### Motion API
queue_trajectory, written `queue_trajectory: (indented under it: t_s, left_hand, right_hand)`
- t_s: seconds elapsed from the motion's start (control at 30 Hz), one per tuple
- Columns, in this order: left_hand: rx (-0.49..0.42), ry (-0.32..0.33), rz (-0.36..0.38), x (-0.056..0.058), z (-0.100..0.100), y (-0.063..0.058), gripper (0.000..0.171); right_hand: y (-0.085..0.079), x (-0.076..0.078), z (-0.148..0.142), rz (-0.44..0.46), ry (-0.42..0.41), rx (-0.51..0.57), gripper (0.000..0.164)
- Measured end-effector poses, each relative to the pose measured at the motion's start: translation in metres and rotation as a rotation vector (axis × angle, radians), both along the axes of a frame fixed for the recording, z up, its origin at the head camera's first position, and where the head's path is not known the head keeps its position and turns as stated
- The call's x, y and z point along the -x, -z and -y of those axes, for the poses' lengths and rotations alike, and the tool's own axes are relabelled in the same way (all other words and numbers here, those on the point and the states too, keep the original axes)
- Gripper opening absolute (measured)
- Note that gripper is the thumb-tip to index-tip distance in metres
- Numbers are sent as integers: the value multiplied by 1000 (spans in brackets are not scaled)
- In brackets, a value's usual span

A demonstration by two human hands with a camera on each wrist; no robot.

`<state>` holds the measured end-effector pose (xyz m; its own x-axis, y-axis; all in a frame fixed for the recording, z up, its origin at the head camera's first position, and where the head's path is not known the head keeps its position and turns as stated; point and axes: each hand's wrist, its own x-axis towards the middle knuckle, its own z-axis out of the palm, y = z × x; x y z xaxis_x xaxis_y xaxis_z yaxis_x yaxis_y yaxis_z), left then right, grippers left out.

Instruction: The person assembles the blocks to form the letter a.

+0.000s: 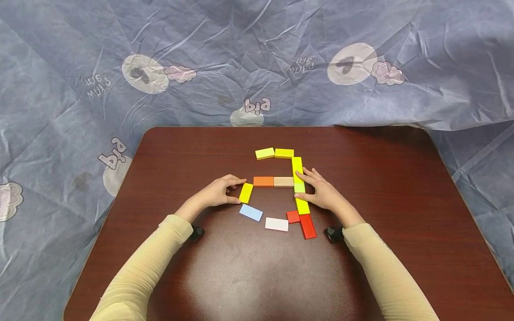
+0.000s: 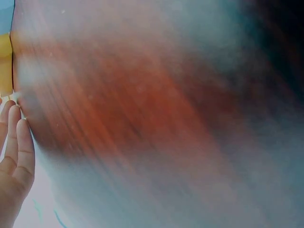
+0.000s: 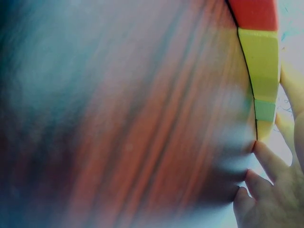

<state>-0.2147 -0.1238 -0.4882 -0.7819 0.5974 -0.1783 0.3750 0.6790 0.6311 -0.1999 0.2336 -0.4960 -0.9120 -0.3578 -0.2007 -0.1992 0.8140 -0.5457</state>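
My left hand (image 1: 218, 191) is at a yellow block (image 1: 246, 193), index fingertip by its far end and thumb by its near end, pinching it lengthwise. In the left wrist view the hand (image 2: 18, 156) shows only at the left edge. My right hand (image 1: 321, 191) lies across a column of blocks, thumb and index finger stretched over it. Under those fingers are a long yellow block (image 1: 296, 163), a pale green block (image 1: 299, 187) and another yellow block (image 1: 303, 206). The right wrist view shows the other fingers (image 3: 266, 161) spread beside the column, on the tabletop.
From the column, a natural wood block (image 1: 283, 182) and an orange block (image 1: 263, 182) run left. Two yellow blocks (image 1: 284, 153) lie beyond. Nearer are a light blue block (image 1: 251, 212), a white block (image 1: 276, 224) and two red blocks (image 1: 308, 226). All lie on the dark brown table (image 1: 180, 151).
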Motion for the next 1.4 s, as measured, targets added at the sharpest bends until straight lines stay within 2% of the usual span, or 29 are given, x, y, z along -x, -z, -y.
queue_trajectory:
  t_s: [0.1, 0.2, 0.33, 0.43, 0.53, 0.7, 0.87, 1.4]
  left_hand:
    - [-32, -18, -12, -3, 0, -1, 68]
    - [-54, -12, -94, -11, -2, -6, 57]
    - [7, 112, -282, -25, -11, -15, 37]
    - [84, 206, -400, -34, -20, -20, 33]
    - [142, 223, -459, -38, -26, -21, 35]
    - [184, 214, -464, -39, -32, -15, 31]
    - [179, 221, -478, -39, -33, -11, 27]
    - [164, 248, -465, -37, -34, -13, 26]
  right_hand:
    - [1, 0, 0, 2, 1, -1, 81]
    - [1, 0, 0, 12, 6, -2, 81]
    - [0, 0, 0, 22, 12, 0, 81]
    - [-1, 1, 1, 22, 14, 0, 81]
    - [-1, 1, 0, 20, 10, 0, 81]
    - [1, 1, 0, 22, 2, -6, 81]
    - [1, 1, 0, 15, 6, -3, 81]
    - [0, 2, -1, 11, -1, -1, 81]
